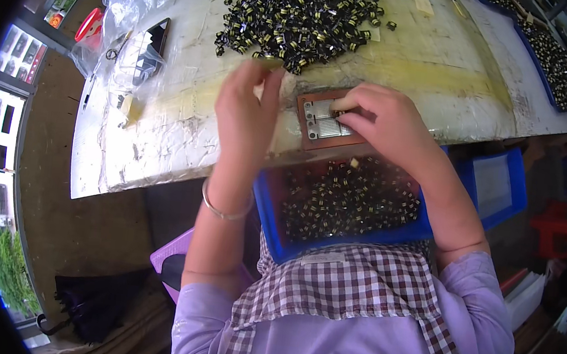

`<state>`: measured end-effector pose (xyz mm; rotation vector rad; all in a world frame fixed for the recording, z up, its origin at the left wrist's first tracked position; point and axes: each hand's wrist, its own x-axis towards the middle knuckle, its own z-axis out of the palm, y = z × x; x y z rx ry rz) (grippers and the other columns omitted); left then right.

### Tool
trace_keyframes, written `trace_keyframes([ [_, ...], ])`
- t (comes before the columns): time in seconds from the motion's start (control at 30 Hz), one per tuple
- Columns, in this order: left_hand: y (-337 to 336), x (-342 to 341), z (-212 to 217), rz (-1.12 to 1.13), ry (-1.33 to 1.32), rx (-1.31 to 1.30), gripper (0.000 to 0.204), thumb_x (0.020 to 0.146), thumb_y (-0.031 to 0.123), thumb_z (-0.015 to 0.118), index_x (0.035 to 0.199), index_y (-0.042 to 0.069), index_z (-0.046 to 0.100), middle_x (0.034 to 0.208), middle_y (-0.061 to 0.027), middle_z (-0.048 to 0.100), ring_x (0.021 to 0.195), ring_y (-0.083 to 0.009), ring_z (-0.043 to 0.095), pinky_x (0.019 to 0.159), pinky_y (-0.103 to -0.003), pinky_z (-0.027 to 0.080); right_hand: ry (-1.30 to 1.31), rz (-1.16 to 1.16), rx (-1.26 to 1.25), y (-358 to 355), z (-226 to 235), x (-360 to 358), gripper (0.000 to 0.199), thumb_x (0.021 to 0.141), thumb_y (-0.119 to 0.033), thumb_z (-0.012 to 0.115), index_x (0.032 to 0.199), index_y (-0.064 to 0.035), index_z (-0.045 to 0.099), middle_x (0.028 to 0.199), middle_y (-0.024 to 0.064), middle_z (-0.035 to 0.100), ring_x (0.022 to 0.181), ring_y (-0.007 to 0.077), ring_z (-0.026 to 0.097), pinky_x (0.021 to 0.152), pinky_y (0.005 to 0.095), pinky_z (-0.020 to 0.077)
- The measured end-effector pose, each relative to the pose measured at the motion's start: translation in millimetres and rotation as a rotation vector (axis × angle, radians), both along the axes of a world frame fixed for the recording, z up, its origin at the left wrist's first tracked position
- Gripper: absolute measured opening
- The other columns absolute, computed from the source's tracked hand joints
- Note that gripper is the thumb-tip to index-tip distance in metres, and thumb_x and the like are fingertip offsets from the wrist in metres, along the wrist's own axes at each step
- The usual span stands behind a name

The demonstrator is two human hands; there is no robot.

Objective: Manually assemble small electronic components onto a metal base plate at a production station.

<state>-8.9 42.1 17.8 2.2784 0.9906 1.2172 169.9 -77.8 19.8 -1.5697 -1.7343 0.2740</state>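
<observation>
Two hands are busy at the table's near edge, and plenty of work sits in front of them. Left first: well out beyond the left hand lies a crumpled clear bag (129, 36) with a dark tray inside it — nobody is touching that. The left hand (247, 114) is raised, fingers drawn together at the top, and something small seems pinched at the fingertips, right at the near rim of the pile; what it grips is too small to tell for sure. Just past those fingertips spreads the pile (300, 16) of small black-and-yellow parts, big and loose, so by the look of it a lot is left to handle.

Moving right: between the two hands sits the jig (324, 120), a reddish-brown plate with a metal block on it. The right hand (389, 122) lies over its right side, fingers curled and pressed down onto the metal — I'd say one part is being seated there now.

Below both wrists, on the lap, the blue bin (357, 202) holds a good layer of the same parts, though it is far from full. My read: somewhere mid-run. Far right, well beyond the right hand, a long blue tray (551, 60) carries more parts.
</observation>
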Motion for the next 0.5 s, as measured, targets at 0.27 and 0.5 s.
trace_keyframes([
  [0.27, 19, 1, -11, 0.053, 0.084, -0.108, 0.014, 0.082, 0.005, 0.067, 0.096, 0.004, 0.064, 0.090, -0.0122, 0.064, 0.082, -0.0285, 0.063, 0.074, -0.038, 0.050, -0.005, -0.068, -0.041, 0, 3, -7, 0.013, 0.081, -0.010, 0.070, 0.093, -0.0053, 0.070, 0.089, 0.0076, 0.066, 0.077, 0.0243, 0.064, 0.070, 0.0330, 0.0507],
  [0.5, 9, -3, -8, 0.101, 0.115, -0.089, 0.015, 0.085, 0.008, 0.066, 0.099, 0.003, 0.066, 0.087, -0.0136, 0.068, 0.079, -0.0275, 0.065, 0.071, -0.037, 0.051, 0.074, -0.053, -0.044, 13, 9, 10, 0.015, 0.083, -0.014, 0.070, 0.095, -0.0061, 0.070, 0.077, 0.0071, 0.065, 0.074, 0.0210, 0.062, 0.067, 0.0302, 0.0495],
])
